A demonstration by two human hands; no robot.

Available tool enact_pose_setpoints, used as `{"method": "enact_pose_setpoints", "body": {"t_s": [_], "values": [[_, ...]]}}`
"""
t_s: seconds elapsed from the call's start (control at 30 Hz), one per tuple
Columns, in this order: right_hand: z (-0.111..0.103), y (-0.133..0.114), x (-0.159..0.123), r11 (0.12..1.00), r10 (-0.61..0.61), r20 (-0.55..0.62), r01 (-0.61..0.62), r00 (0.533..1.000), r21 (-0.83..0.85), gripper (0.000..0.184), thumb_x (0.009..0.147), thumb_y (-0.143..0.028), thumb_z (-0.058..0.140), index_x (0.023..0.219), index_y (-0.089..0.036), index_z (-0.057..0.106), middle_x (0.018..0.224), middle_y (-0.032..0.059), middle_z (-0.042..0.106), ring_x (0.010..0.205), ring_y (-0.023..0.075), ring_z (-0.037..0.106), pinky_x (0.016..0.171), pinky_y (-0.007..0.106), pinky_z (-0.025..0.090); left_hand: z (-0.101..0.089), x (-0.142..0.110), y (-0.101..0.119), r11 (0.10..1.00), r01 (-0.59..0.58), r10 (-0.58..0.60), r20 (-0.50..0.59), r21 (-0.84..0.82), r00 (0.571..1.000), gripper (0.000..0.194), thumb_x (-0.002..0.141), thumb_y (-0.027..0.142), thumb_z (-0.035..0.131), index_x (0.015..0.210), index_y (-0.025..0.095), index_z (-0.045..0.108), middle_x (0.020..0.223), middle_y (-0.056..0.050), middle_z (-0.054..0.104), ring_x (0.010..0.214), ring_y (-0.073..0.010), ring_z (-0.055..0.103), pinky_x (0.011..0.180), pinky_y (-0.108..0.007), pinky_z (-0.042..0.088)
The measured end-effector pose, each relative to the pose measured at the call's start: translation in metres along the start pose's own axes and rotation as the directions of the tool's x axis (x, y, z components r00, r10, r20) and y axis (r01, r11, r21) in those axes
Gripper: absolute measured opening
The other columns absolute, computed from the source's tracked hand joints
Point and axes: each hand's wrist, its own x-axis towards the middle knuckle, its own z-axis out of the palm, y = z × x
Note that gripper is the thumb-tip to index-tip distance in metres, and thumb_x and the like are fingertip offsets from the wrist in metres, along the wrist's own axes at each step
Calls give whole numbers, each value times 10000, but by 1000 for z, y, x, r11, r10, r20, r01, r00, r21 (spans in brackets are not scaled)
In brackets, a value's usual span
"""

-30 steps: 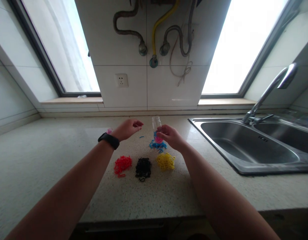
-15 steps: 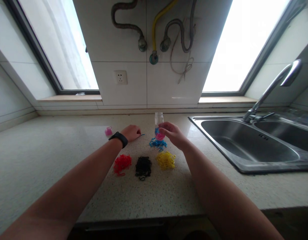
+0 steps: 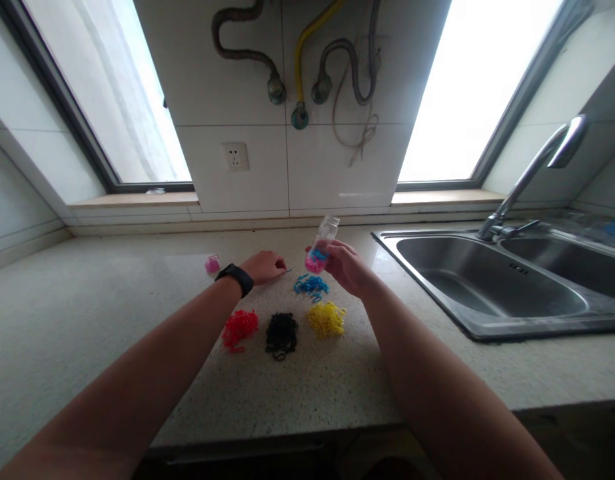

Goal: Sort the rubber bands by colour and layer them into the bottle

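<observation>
Now the clear bottle (image 3: 325,235) leans rightward, where half a second ago it was upright.
The right hand (image 3: 346,268) has its grip around it, near the blue pile (image 3: 310,287) (pink and blue bits (image 3: 314,265) show inside); the left hand's (image 3: 266,268) grip is narrow, pinching a small blue piece (image 3: 288,271) low over the table (image 3: 187,320).

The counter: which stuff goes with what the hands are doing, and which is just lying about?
Part of the job:
clear bottle in the right hand, pink and blue pieces inside
blue bit, apparently pinched in the left hand
blue pile
probably red pile, black pile, yellow pile

Just lying about:
sink
faucet
wall socket
perhaps the pink thing
</observation>
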Motion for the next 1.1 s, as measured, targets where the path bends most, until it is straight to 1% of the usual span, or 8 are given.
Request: {"method": "enact_pose_setpoints", "body": {"t_s": [0.13, 0.37, 0.5, 0.67, 0.73, 0.8, 0.93, 1.1], "values": [[0, 1, 1, 999, 23, -23, -24, 999, -26, 252, 812, -299, 659, 1030, -184, 714, 1031, 103, 735, 879, 210, 676, 820, 362, 542, -4, 0, 10, 995, -78, 83, 72, -63, 994, 239, 855, 329, 628, 962, 173, 774, 919, -58, 776, 819, -168, 692, 740, -236, 467], [-3, 1, 3, 1000, -24, -79, 26, 997, 14, 225, 821, -314, 660, 999, -190, 720, 976, 89, 732, 838, 189, 666, 760, 331, 538, -1, 2, 22, 959, -210, 242, 170, -188, 955, 161, 837, 293, 686, 931, 192, 771, 965, -39, 773, 881, -159, 683, 812, -227, 463], [-6, 3, 4, 1000, -20, -65, 22, 998, 17, 218, 814, -305, 692, 986, -175, 724, 940, 82, 732, 824, 178, 662, 724, 300, 529, 1, 5, 25, 963, -196, 231, 192, -186, 954, 146, 803, 248, 730, 934, 188, 757, 929, -37, 771, 849, -158, 694, 778, -226, 474], [-5, 3, 4, 1000, -11, -85, 10, 996, -10, 243, 797, -324, 716, 987, -173, 717, 930, 73, 732, 816, 177, 658, 720, 300, 530, 3, 9, 27, 959, -194, 236, 201, -207, 951, 416, 755, 199, 770, 1165, 214, 700, 1071, -51, 762, 851, -151, 698, 757, -223, 482], [-4, 3, 3, 1000, -7, -86, 5, 996, -23, 240, 790, -331, 722, 974, -177, 717, 926, 67, 731, 812, 175, 655, 728, 302, 533, 4, 11, 29, 958, -203, 244, 202, -203, 948, 475, 761, 199, 766, 1227, 229, 673, 1074, -46, 760, 829, -147, 694, 755, -223, 480], [-4, 2, 3, 1000, -8, -80, 5, 997, -30, 233, 786, -335, 728, 959, -179, 719, 917, 62, 728, 808, 172, 654, 732, 301, 535, 5, 14, 30, 956, -219, 257, 197, -193, 946, 440, 775, 205, 756, 1207, 233, 682, 1041, -40, 764, 807, -146, 688, 747, -222, 475], [-4, 2, 3, 999, -11, -86, 7, 996, -46, 242, 776, -349, 739, 950, -182, 717, 915, 60, 727, 792, 172, 653, 732, 311, 537, 7, 17, 34, 946, -267, 300, 185, -186, 936, 253, 780, 208, 747, 1032, 211, 745, 972, -40, 762, 782, -152, 669, 728, -228, 465], [-5, 3, 4, 999, -7, -89, 3, 996, -40, 255, 770, -350, 754, 955, -177, 722, 904, 55, 725, 790, 167, 654, 722, 294, 532, 9, 17, 37, 944, -269, 301, 162, -192, 940, 331, 769, 215, 764, 1099, 219, 739, 981, -39, 747, 755, -136, 648, 721, -221, 456]]}}
